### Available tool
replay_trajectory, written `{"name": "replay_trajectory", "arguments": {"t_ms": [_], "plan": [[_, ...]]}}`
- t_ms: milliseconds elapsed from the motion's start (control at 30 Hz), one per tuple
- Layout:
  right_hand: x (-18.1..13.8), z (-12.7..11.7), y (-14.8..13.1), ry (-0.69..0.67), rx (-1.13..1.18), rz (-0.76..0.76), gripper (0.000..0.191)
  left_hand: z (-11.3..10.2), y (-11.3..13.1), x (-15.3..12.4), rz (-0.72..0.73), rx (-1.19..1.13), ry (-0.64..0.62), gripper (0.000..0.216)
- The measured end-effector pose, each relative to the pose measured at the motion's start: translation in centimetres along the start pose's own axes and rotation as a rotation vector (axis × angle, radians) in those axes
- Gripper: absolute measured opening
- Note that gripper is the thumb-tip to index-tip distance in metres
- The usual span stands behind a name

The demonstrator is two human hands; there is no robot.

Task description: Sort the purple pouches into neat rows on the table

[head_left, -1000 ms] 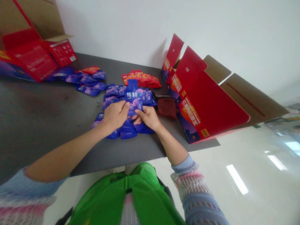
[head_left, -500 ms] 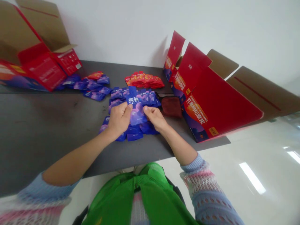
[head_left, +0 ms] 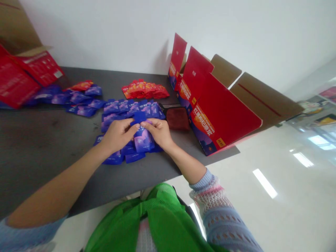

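1. Held pouch: a purple pouch above the middle of the spread, narrow end to the far side. The left hand and right hand are clamped on its upper part, thumbs on the printed face and almost meeting. The fingers beneath are largely hidden. Too hard a squeeze or pull between the thumbs could crease the film or strain a seam.

2. Laid-out purple pouches: these lie overlapping beneath and around the hands. A low knuckle or a dropped pouch could push them askew; the slick-looking film would probably let them slide toward the near edge of the desk.

3. Red pouches: an overlapping row on the far side. A far-reaching hand could catch and topple it.

4. Loose purple pouches: a heap at the left, beside the left carton, with a red pouch on top. Colours could become mixed if pouches were taken without looking.

5. Right carton: open-flapped, near the desk's right end, beside a brown purse. An elbow against a flap could shift it toward the floor.
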State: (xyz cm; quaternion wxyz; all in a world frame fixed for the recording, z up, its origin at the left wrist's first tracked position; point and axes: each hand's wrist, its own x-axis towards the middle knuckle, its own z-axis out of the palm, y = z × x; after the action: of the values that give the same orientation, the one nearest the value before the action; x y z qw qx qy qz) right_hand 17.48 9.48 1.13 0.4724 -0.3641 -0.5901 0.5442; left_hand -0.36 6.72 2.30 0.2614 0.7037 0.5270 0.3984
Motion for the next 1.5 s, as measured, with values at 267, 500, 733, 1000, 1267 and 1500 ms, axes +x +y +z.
{"name": "replay_trajectory", "arguments": {"t_ms": [267, 500, 733, 1000, 1267, 1500], "plan": [[-1.2, 0.4, -1.3, -0.121, 0.009, 0.036, 0.062, 0.2, 1.4, -1.2, 0.144, 0.240, 0.338, 0.039], [-1.3, 0.5, -0.1, -0.142, -0.136, -0.084, 0.059, 1.6, -0.3, -2.0, -0.019, 0.014, 0.481, 0.047], [-2.1, 0.3, -0.2, 0.194, -0.381, -0.123, 0.055, 2.2, 0.9, -2.1, -0.064, -0.376, 0.046, 0.050], [-2.0, -0.4, -1.2, 0.166, -0.458, -0.149, 0.055, 2.2, 1.8, -1.8, 0.007, -0.201, -0.131, 0.043], [-0.8, -0.7, -0.2, 0.096, -0.226, -0.153, 0.045, 0.8, 1.9, -1.6, -0.131, -0.266, 0.047, 0.034], [-0.3, -2.4, -2.0, 0.092, -0.113, -0.102, 0.055, -0.8, 3.1, -1.2, -0.168, -0.300, 0.029, 0.041]]}}
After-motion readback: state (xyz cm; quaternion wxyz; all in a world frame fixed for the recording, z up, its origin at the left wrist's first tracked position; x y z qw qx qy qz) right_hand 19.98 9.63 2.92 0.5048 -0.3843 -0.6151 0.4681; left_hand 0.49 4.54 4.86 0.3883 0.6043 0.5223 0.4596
